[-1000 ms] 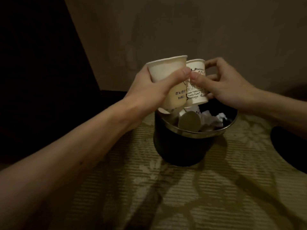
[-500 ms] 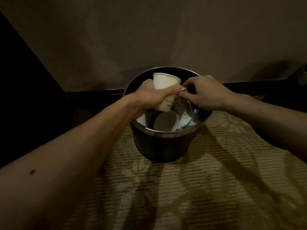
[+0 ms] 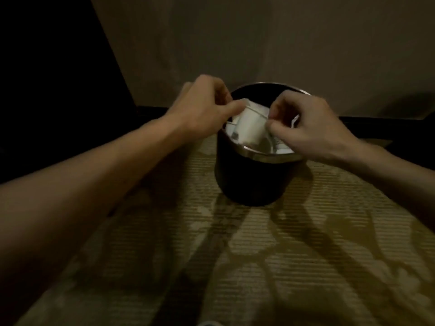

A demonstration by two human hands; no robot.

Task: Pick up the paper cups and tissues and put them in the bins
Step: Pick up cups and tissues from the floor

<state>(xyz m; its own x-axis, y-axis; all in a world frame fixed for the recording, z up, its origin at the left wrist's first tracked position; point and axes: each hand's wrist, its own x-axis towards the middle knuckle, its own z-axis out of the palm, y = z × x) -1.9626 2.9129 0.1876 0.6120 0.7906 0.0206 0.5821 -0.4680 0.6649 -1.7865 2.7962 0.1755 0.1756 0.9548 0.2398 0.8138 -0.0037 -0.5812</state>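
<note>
Your left hand [image 3: 204, 109] pinches the paper cup [image 3: 250, 128] by its rim, tipped in the mouth of the bin [image 3: 247, 180]. Beside it your right hand [image 3: 313, 130] is curled; whether it's gripping, I can't tell. The bin looks full, so release too high and the cup could roll out onto the floor [image 3: 259, 255].

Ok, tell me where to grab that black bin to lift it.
Take the bin by its bare round wall, one hand from each side, just below the metal rim. It stands upright on the carpet, and a paper cup lies across its mouth.
</note>
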